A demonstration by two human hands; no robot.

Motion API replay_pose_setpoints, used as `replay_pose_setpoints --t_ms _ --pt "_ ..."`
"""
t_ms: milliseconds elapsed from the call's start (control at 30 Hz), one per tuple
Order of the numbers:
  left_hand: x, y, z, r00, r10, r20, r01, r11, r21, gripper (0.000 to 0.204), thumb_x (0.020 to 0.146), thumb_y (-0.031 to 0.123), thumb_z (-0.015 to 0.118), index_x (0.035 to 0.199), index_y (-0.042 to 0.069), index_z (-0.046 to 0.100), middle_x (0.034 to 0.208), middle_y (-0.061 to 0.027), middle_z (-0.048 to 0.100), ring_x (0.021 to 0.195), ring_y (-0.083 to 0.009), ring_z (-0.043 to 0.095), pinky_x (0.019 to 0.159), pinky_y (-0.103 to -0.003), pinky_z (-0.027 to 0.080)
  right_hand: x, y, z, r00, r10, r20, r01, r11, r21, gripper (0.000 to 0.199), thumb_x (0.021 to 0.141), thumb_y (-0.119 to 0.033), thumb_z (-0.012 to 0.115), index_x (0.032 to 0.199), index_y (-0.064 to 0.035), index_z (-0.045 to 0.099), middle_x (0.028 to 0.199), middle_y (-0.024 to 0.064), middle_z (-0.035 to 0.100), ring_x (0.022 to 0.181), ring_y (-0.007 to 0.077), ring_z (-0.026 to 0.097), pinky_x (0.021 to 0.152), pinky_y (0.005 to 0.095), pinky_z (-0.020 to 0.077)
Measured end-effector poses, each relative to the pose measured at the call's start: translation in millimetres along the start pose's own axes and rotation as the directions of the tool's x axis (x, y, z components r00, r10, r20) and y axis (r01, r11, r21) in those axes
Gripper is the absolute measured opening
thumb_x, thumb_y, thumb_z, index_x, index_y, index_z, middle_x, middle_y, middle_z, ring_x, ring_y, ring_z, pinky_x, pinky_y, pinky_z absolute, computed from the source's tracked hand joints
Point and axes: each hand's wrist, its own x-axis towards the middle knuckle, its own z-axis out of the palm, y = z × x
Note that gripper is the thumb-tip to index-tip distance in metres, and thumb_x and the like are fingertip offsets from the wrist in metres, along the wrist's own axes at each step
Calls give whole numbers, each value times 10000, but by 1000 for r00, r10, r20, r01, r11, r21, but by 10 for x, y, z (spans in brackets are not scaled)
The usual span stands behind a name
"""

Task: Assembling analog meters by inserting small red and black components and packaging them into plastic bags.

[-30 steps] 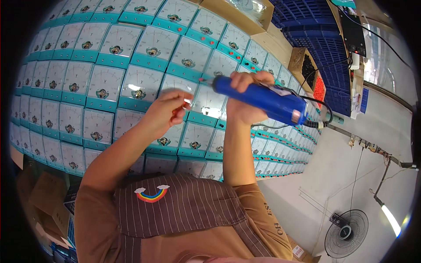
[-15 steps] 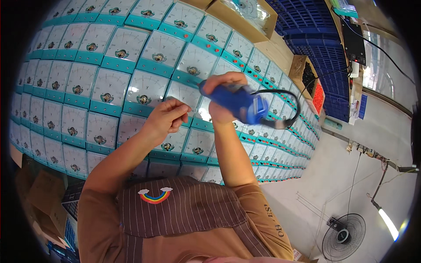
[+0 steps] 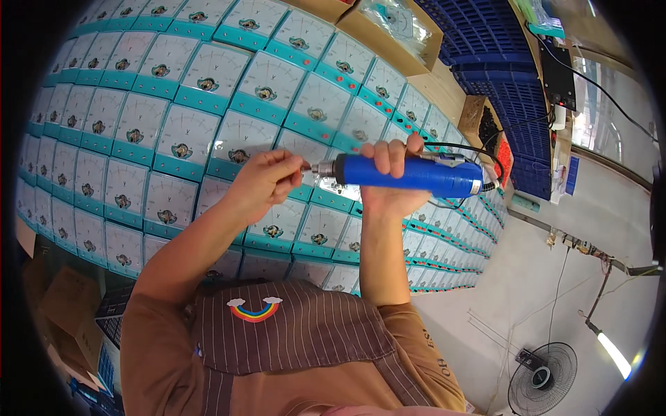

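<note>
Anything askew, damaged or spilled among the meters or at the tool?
Nothing stands out. The white and teal panel meters lie in even rows, the blue electric screwdriver looks intact in the right hand, and the left hand pinches at its tip.

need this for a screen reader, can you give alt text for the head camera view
A right hand grips a blue electric screwdriver held sideways while the left hand pinches at its metal tip. Beneath them lie rows of white and teal panel meters.

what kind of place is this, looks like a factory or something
Most likely a small assembly workshop. Rows of identical white and teal panel meters cover the bench, the right hand holds a blue electric screwdriver, and blue plastic crates are stacked behind.
</note>
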Motion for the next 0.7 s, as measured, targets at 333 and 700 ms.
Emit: replay_pose_setpoints --t_ms 333,700 --pt "-49 -92 -255 975 173 -136 -165 984 69 195 930 209 497 907 28 565 671 -3 518 422 -25 308 374 -189 202 386 387 -215 922 -210 326 355 795 -492 562 824 -603 353 870 -54 464 562 106 500 542 234 473 654 387 387" --pt "16 -124 -117 974 181 -137 -175 983 56 174 910 198 534 836 40 528 619 -26 518 399 -24 300 360 -196 174 357 521 -223 901 -242 360 406 763 -503 680 817 -693 315 923 -38 467 623 129 558 573 218 538 569 331 452"
